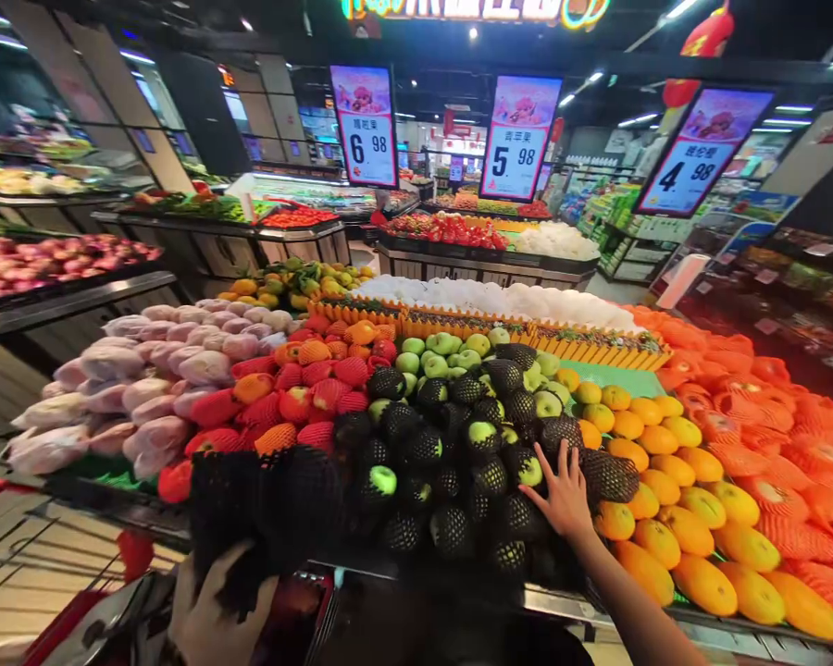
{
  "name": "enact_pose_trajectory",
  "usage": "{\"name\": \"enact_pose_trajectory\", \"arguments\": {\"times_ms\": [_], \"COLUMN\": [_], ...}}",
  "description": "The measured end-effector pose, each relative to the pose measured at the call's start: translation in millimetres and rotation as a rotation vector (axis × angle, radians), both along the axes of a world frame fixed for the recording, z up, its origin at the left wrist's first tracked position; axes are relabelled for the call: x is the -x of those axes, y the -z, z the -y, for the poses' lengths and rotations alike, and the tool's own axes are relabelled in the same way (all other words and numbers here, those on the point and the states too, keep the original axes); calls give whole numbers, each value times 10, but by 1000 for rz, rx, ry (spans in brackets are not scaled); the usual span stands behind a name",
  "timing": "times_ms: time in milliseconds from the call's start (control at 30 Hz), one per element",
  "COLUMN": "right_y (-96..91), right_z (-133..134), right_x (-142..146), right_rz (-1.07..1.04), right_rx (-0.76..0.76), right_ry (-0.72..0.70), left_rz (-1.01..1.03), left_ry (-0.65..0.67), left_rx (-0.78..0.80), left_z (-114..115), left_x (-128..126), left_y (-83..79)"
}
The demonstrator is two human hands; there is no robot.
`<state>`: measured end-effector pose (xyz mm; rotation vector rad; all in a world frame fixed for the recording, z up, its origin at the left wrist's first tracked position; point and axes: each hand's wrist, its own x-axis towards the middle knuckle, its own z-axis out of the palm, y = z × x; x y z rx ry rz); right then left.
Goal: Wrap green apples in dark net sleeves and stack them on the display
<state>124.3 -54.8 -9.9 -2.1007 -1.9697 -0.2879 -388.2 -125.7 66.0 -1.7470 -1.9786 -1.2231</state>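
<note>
— What was being done at the bench [555, 603]?

— Green apples [381, 479], many of them wrapped in black nets [451, 532], were being reached for; the step in hand was judged to be the touching and singling out of one piece.

— How was the right hand [564, 492] held?

— It was spread, with the thumb set wide of the fingers, and nothing was seen clasped in it. The fingertips were laid at a netted piece near the right border of the pile, though how firmly it was touched could not be told.

— And the left hand [215, 610]?

— It was held low at the front, with the fingers bent against a dark mass [264, 495]. Whether that was gripped or merely overlapped in the view could not be told, nor could the mass be identified.

— Where were the apples set?

— They were heaped mid-display, between red-netted fruit [260, 412] at the left and oranges [701, 585] at the right. Bare ones were gathered mostly towards the back.

— What was called for by the next move?

— A closing of the right fingers around a single apple, it was judged, with its neighbours kept from being rolled.
</note>
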Motion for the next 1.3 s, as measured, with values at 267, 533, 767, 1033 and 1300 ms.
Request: {"name": "enact_pose_trajectory", "arguments": {"times_ms": [267,533,767,1033,1300], "right_y": [-131,-129,-130,-388,-682], "right_z": [54,93,134,-118,-394], "right_x": [39,55,-79,-62,873], "right_rz": [-29,-91,-411,-658,-700], "right_rx": [46,26,-48,-202,-284], "right_ry": [4,-28,-140,4,-157], "left_rz": [46,67,71,141,-145], "left_ry": [183,26,-184,-259,-64], "left_rx": [-16,-9,142,216,508], "left_z": [-392,-396,-181,-895,-3074], "left_x": [-535,-740,-603,-375,-616], "left_y": [28,-74,4,1,-598]}}
